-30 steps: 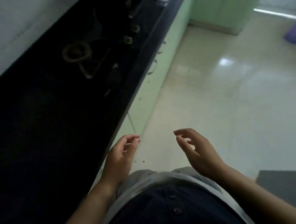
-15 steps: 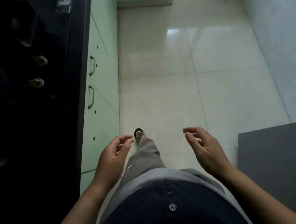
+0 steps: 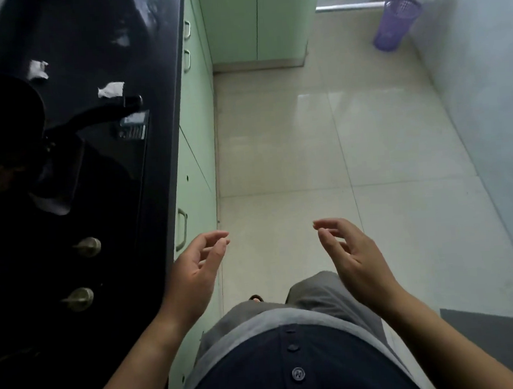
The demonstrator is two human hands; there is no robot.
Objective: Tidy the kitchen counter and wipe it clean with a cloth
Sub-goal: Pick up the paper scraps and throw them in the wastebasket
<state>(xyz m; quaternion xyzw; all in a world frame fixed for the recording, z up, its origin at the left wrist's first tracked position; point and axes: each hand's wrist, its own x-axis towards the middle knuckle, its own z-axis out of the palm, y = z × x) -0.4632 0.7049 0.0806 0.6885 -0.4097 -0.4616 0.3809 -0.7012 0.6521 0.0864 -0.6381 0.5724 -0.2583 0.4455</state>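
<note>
Counter [image 3: 162,79] surface, black and glossy, runs along the person's left side, from beside the left forearm away toward the far wall. Nearest, the left hand [image 3: 195,268] and right hand [image 3: 355,255] hang in front of the body over the pale floor [image 3: 275,132], both empty, fingers loosely curled with gaps between them; neither touches the counter. No cloth shows anywhere. Beside the left hand sit two metal knobs [image 3: 86,273] on a dark hob. Farther off lies a dark long-handled pan [image 3: 101,114], then two crumpled white scraps [image 3: 111,89], and a purple bin [image 3: 395,23] stands in the far corner.

Wiping before the scraps are lifted would likely smear or sweep them onto the floor; a careless reach could knock the pan handle. The hob area is too dark to read, and the counter's left part is cut off.
</note>
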